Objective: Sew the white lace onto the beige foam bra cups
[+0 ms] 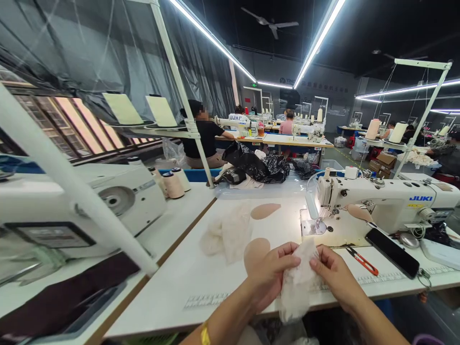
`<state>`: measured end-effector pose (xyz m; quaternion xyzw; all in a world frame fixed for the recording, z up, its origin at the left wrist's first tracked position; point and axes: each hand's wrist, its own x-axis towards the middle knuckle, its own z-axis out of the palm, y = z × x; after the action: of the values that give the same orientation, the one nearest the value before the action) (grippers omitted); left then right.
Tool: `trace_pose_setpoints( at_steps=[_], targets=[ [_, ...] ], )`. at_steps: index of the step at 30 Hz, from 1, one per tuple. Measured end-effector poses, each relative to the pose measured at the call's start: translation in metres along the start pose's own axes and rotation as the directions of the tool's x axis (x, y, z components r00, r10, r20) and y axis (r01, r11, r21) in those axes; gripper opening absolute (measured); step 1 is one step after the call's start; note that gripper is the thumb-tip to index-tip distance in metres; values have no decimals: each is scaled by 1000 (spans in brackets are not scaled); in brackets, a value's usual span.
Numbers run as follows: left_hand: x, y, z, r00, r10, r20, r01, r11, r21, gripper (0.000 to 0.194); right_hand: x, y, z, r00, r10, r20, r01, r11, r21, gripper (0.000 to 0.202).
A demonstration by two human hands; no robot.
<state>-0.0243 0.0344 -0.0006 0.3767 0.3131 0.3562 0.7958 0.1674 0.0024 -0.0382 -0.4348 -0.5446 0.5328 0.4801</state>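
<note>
Between my two hands hangs a piece of thin cream fabric (pixel 296 292), draping over the table's front edge. My left hand (pixel 275 268) pinches it with thumb and fingers on the left side. On the other side my right hand (pixel 328 268) grips its upper right edge. Just beyond them stands a white sewing machine (pixel 388 201), its needle area lit. Two flat beige rounded pieces, a nearer one (pixel 256 254) and a farther one (pixel 265 211), lie on the white tabletop. Beside them rests a loose heap of sheer cream fabric (pixel 228 235).
Red-handled thread snips (pixel 362 261) and a black phone (pixel 392 251) lie right of my hands. Black plastic bags (pixel 258 165) sit at the table's back. Thread cones (pixel 173 185) and another machine (pixel 108 206) are on the left, behind a slanted white pole (pixel 79 187). Co-workers sit farther off.
</note>
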Motion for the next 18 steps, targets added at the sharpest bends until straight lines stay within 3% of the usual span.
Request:
trace_pose_setpoints(
  at_steps=[4, 9, 11, 13, 15, 18],
  targets=[
    [4, -10, -2, 999, 46, -13, -46, 999, -17, 49, 0, 4, -4, 999, -30, -45, 29, 999, -19, 42],
    [16, -36, -1, 981, 185, -63, -189, 979, -73, 42, 6, 24, -18, 986, -96, -140, 63, 974, -219, 40],
    [17, -38, 2, 973, 214, -88, -214, 977, -1, 44, 8, 30, -19, 976, -119, -180, 75, 970, -231, 40],
    [10, -28, 4, 968, 243, -70, -224, 952, 210, 42, 11, 31, -19, 969, -118, -217, 75, 978, -193, 41],
    [-3, -6, -1, 957, 288, 21, -253, 802, 541, 34, 15, 31, -21, 971, -80, -225, 47, 988, -145, 41],
    [-26, 31, -26, 906, 365, 214, -336, 314, 888, 14, 24, 32, -28, 972, -17, -234, -22, 986, -165, 41]
  ],
)
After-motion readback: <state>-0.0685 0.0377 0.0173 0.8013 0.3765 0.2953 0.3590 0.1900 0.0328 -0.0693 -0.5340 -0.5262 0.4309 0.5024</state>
